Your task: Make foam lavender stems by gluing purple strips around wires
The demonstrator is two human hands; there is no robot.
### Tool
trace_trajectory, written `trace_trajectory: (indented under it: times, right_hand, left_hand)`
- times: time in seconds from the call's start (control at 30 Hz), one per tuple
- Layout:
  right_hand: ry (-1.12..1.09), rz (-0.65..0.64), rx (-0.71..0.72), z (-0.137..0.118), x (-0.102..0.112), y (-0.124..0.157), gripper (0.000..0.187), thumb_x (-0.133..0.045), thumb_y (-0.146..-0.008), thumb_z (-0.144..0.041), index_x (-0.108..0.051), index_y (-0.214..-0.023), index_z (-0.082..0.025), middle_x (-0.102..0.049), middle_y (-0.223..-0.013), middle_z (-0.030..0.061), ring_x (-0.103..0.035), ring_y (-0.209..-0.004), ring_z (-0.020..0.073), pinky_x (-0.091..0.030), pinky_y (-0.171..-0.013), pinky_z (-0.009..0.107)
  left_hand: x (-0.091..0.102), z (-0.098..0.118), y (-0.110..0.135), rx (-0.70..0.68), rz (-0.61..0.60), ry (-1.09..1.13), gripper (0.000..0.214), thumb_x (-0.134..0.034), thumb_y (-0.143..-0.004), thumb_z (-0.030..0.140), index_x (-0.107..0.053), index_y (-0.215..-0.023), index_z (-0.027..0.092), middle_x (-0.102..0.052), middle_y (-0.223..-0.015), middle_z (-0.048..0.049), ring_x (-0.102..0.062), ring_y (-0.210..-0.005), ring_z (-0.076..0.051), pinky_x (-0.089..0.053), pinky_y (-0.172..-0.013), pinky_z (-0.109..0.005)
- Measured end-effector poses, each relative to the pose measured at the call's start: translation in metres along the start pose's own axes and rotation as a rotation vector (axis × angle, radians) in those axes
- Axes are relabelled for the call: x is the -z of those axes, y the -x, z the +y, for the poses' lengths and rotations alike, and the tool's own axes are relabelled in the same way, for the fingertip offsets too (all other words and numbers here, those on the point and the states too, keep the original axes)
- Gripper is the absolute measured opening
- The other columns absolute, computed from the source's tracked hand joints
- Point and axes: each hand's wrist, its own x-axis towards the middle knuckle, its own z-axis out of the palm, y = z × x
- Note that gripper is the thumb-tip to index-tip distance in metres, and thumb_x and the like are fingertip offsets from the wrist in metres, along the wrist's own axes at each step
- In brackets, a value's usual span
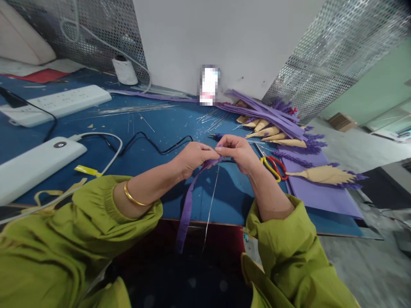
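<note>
Over the blue tabletop (167,132), my two hands meet fingertip to fingertip. My left hand (195,158) is closed on a purple paper strip (186,209), whose long tail hangs past the table's front edge. My right hand (239,152) pinches at the strip's upper end, touching the left fingertips; the exact spot it grips is hidden by the fingers. A thin wire (212,194) runs down from between the hands, beyond the table edge. To the right of my right hand lie scissors (274,168) with yellow and red handles.
Paper-wrapped purple flower stems (269,130) and purple strips (272,113) are piled at right, near purple sheets (321,192). Loose wires (135,110) lie behind my hands. A power strip (58,105), a white device (41,167) and cables occupy the left. A blurred phone (209,85) stands against the wall.
</note>
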Motion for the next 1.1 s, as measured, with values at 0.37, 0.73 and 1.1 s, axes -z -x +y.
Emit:
trace_trajectory:
  times: [0.37, 0.73, 1.1]
  right_hand:
    - [-0.304, -0.131, 0.005, 0.002, 0.009, -0.001, 0.037, -0.081, -0.064, -0.031, -0.071, -0.099, -0.023, -0.067, -0.089, 0.0003, -0.053, -0.066, 0.0097, -0.044, -0.06, 0.022]
    - [-0.328, -0.14, -0.02, -0.001, 0.011, 0.0, 0.03, -0.084, -0.06, -0.034, -0.067, -0.08, -0.019, -0.061, -0.072, -0.0015, -0.052, -0.06, 0.0097, -0.043, -0.057, 0.022]
    - [-0.29, -0.164, -0.05, -0.003, 0.015, 0.001, 0.026, -0.081, -0.062, -0.032, -0.066, -0.078, -0.017, -0.061, -0.069, -0.0014, -0.046, -0.054, 0.0082, -0.037, -0.052, 0.022]
  left_hand:
    - [0.002, 0.008, 0.002, 0.042, -0.074, 0.281, 0.012, -0.07, -0.07, 0.025, -0.069, -0.071, 0.013, -0.062, -0.064, -0.0011, -0.052, -0.057, -0.009, -0.04, -0.056, -0.022]
    - [0.006, 0.006, 0.001, 0.049, -0.255, 0.296, 0.017, -0.069, -0.072, 0.028, -0.068, -0.066, 0.012, -0.06, -0.06, -0.0019, -0.051, -0.056, -0.01, -0.04, -0.057, -0.023]
    - [0.009, 0.006, -0.001, 0.047, -0.233, 0.148, 0.014, -0.07, -0.071, 0.026, -0.069, -0.063, 0.015, -0.058, -0.056, 0.0002, -0.047, -0.05, -0.007, -0.035, -0.05, -0.021]
